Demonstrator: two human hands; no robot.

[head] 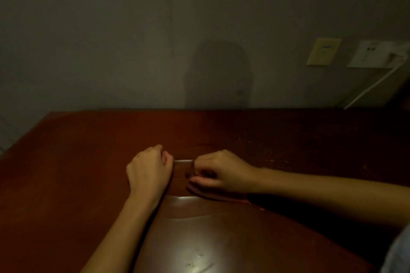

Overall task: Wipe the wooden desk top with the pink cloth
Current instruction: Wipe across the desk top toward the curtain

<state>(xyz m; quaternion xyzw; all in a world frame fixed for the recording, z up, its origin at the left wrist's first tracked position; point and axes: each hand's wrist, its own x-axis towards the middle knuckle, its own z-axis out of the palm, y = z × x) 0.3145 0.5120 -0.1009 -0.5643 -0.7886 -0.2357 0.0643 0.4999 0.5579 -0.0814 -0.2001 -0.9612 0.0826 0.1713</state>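
The wall [133, 29] is filling the upper half of the view, in poor light. The desk [66, 162] is taking up the lower half. Its dark red-brown top is showing scratches and a dull sheen near the front edge, and no wiped track can be made out on it.

The cloth [180, 176] is lying at the middle of the desk, between the two hands. In this light it is reading almost the same colour as the wood. Its far edge is running taut from one hand to the other, and its near edge is trailing out under the right wrist.

Judgement: wiping is not yet under way. The cloth is apparently being stretched or folded for use, so the whole top is remaining to be done.

The left hand [149, 170] is curling its fingers, seemingly pinching the cloth's left end. The right hand [219, 170] is likewise curling, thumb extended, pinching the right end. Neither palm is pressing flat.
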